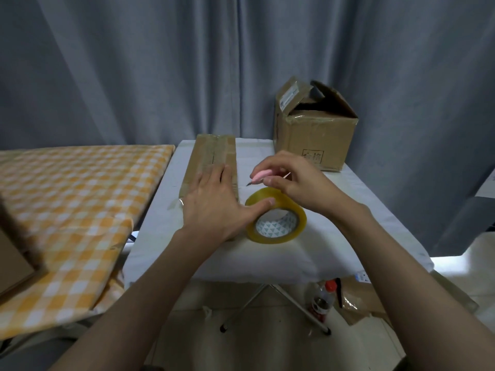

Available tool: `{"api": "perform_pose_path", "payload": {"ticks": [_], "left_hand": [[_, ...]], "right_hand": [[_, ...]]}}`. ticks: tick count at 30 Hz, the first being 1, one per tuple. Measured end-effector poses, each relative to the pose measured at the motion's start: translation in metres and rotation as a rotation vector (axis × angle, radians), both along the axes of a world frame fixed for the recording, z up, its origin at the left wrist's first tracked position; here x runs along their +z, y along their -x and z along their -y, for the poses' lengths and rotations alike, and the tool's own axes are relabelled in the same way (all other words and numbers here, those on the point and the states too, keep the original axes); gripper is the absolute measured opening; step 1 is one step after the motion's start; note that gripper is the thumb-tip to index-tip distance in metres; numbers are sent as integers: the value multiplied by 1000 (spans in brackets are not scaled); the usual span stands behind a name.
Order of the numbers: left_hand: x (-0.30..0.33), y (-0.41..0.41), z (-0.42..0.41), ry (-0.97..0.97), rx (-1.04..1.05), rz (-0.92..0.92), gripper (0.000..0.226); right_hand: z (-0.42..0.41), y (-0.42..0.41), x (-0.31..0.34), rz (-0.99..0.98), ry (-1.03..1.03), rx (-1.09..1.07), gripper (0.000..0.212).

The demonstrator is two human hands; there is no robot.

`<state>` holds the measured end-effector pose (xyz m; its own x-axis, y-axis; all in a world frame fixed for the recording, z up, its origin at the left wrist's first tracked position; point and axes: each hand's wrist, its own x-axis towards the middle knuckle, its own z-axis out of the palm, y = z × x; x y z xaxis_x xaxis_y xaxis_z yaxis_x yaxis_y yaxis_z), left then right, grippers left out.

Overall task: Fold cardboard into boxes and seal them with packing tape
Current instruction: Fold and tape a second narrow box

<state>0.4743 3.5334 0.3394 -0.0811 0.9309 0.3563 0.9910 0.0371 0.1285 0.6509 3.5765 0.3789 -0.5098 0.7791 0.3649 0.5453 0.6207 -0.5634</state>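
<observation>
Left hand (214, 204) flat, fingers straight, pressing long flat brown cardboard box (214, 153) at white worktop's (281, 258) 11 o'clock, thumb touching yellowish clear packing tape roll (276, 215) at centre. Right hand (297, 180) pinching small pink cutter (261, 175) just above roll.

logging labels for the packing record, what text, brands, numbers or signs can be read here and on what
Nothing is legible.
Open cardboard box: printed square mark, too blurred to read.
Same box, white flap label: too small.
Bottle on floor: label blurred.
Tape roll: triangle pattern only.
</observation>
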Motion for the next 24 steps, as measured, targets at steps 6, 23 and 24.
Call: {"api": "perform_pose_path", "payload": {"ticks": [6,23,24], "left_hand": [[2,0,2,23,-2,-1,119],[-2,0,-1,-36,-20,-8,117],[-3,0,-1,-37,-26,-11,114]], "right_hand": [[-2,4,4,-31,-68,4,29],[-5,18,12,19,73,28,35],[-5,19,11,34,76,27,35]]}}
